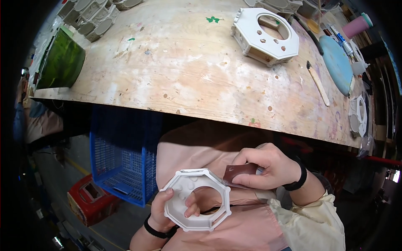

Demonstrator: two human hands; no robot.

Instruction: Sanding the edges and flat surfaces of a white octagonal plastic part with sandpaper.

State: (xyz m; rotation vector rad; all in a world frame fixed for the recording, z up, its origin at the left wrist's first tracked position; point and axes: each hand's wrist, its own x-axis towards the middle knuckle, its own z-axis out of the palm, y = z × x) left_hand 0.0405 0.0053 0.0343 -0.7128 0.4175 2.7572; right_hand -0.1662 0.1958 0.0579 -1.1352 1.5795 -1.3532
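Note:
My left hand (158, 211) grips a white octagonal casting (176, 206) with a large round hole, holding it over my lap. The thumb lies on its rim, and fingertips show through the hole. The casting's hollow side, with raised walls and small corner knobs, faces up. In my right hand (270, 167), a folded piece of brown sandpaper (238, 171) is pinched between thumb and fingers. It is close to the casting's right upper edge; whether they touch I cannot tell. A similar white octagonal piece (247, 26) with brown spots rests on the table.
The stained wooden table (167, 67) ends just beyond my lap. On it are a green container (63, 60), grey castings (100, 28), a wooden-handled tool (319, 87), a blue oval piece (336, 62) and a pink cup (356, 27). A blue crate (148, 175) and red stool (81, 205) are lower left.

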